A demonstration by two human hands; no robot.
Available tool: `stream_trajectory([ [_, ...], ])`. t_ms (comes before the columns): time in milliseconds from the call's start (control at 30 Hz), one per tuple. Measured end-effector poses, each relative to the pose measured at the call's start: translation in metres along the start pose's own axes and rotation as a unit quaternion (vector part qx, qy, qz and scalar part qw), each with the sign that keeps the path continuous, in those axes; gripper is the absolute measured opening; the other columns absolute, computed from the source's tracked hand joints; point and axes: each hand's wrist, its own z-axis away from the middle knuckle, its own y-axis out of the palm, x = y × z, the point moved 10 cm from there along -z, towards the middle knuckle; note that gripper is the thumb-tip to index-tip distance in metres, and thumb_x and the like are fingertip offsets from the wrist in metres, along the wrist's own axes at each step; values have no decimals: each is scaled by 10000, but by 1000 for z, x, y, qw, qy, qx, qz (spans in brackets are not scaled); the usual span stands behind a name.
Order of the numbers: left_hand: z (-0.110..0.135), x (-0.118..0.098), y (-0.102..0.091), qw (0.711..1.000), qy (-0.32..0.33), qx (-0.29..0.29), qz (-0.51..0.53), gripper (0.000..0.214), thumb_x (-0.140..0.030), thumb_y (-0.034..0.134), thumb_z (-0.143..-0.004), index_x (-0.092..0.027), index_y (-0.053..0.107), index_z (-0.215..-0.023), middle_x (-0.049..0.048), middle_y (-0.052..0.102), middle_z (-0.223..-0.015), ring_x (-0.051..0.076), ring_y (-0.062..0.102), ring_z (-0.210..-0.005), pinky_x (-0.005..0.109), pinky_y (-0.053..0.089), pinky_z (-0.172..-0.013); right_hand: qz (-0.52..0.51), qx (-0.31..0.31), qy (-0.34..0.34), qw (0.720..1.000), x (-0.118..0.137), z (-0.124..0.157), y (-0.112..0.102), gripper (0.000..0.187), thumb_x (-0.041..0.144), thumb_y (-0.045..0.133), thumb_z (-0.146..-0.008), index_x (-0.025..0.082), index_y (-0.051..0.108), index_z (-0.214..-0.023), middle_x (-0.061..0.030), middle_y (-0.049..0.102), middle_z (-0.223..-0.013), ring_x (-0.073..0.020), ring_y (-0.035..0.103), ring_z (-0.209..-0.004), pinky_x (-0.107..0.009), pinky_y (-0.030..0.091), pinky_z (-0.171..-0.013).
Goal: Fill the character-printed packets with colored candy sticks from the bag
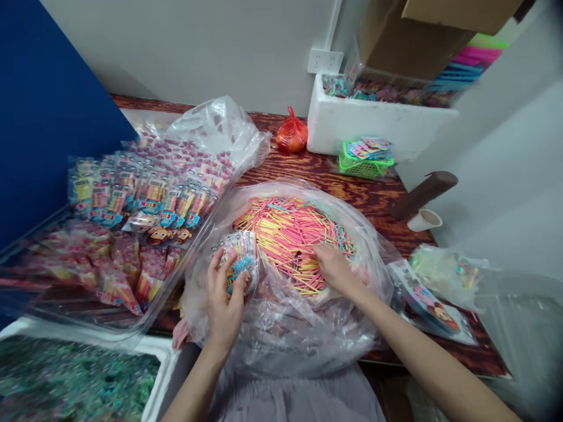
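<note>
A large clear plastic bag [281, 346] lies open in front of me, full of thin pink, yellow and blue sticks [290, 228]. My left hand [226, 299] grips a small stack of printed clear packets [241, 258] at the left side of the bag, thumb and fingers around its edges. On the right part of the stick pile, my right hand [335, 266] is closed with its fingertips down among the sticks. What those fingertips hold is hidden.
Left of the bag, a clear tray [176, 275] holds many filled packets [149, 193]. Below it stands a foam box [165, 366] of green pieces. Behind are a red bag [292, 133], a green basket [363, 167] and a white foam box [373, 123]. A paper cup [424, 220] stands right.
</note>
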Motion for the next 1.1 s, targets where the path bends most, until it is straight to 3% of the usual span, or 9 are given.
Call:
stream_trajectory([
  [133,2,0,10,1000,4,27,3,324,-256,536,-911,-258,562,-1234,73,393,-1476,233,354,-1378,439,276,-1144,-154,-38,29,987,-10,-4,-18,250,195,413,-928,202,544,-715,-36,622,-714,-186,549,-695,-277,365,-669],
  [267,4,-15,21,998,31,52,16,326,-248,521,-918,-249,561,-1241,79,445,-1440,240,371,-1367,455,276,-1144,-377,-72,60,922,-1,5,-33,197,295,433,-931,197,543,-802,-22,636,-766,-172,585,-733,-279,417,-714],
  [367,12,-32,40,993,53,91,50,364,-250,491,-934,-247,516,-1297,89,497,-1400,236,421,-1334,451,322,-1122,-509,-47,86,855,22,22,-14,178,338,458,-921,195,549,-869,-5,635,-750,-165,600,-730,-284,456,-739],
  [433,22,-46,59,987,86,123,64,480,-249,481,-939,-249,388,-1409,109,438,-1459,242,382,-1369,460,318,-1129,-544,-39,96,833,38,35,7,204,380,478,-911,197,566,-902,-10,642,-770,-176,608,-739,-287,478,-721],
  [533,44,-65,94,964,170,201,47,639,-242,459,-943,-225,166,-1511,142,303,-1546,258,264,-1435,491,281,-1152,-554,-76,85,825,51,53,29,291,434,485,-896,202,599,-1030,-55,673,-936,-219,621,-888,-333,499,-827],
  [667,67,-71,128,918,254,304,16,501,-203,377,-968,-200,311,-1466,146,417,-1483,228,353,-1395,463,351,-1126,-542,-106,89,829,51,65,40,344,342,440,-909,197,586,-1185,-96,669,-1099,-249,598,-1063,-402,446,-988],
  [767,67,-67,127,919,258,297,-9,483,-228,384,-970,-178,343,-1449,155,412,-1488,243,333,-1405,499,334,-1131,-530,-95,78,839,53,66,38,357,307,470,-890,193,579,-1211,-102,648,-1164,-249,578,-1111,-415,416,-1026],
  [933,71,-64,121,911,244,332,-13,538,-278,444,-955,-190,308,-1469,142,386,-1509,243,328,-1407,498,332,-1129,-551,-82,66,828,58,64,36,278,318,461,-899,198,623,-1090,-86,675,-1062,-240,605,-1004,-386,485,-919],
  [1100,38,-39,77,962,125,242,30,397,-277,429,-963,-220,495,-1351,108,563,-1359,215,495,-1277,411,391,-1077,-571,-77,109,810,48,62,34,191,369,513,-896,210,614,-868,-36,650,-844,-203,617,-839,-325,503,-803],
])
